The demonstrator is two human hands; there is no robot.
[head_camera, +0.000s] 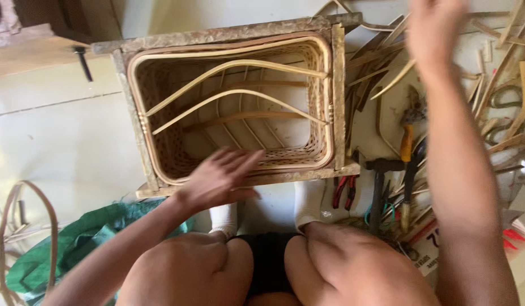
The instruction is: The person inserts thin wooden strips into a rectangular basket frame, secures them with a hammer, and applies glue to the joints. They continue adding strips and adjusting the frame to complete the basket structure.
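Starting at the far left, a loop of bent cane (26, 226) stands over a crumpled green cloth (75, 243) on the pale floor (58, 130). Next comes the left hand (217, 178), fingers spread and open, gripping nothing, its palm resting on the near rim of a woven rattan basket (234, 107). That basket sits inside a rough wooden frame (337, 96) directly ahead of the person's knees, with two curved cane strips (234, 96) arching across its open mouth. Just right of the frame lie red-handled pliers (344, 191), a hammer (381, 181) and a yellow-handled tool (407, 141) amid loose cane offcuts (500, 85). The right hand (432, 28) is raised at the top edge, blurred and partly cropped, appearing open and holding nothing.
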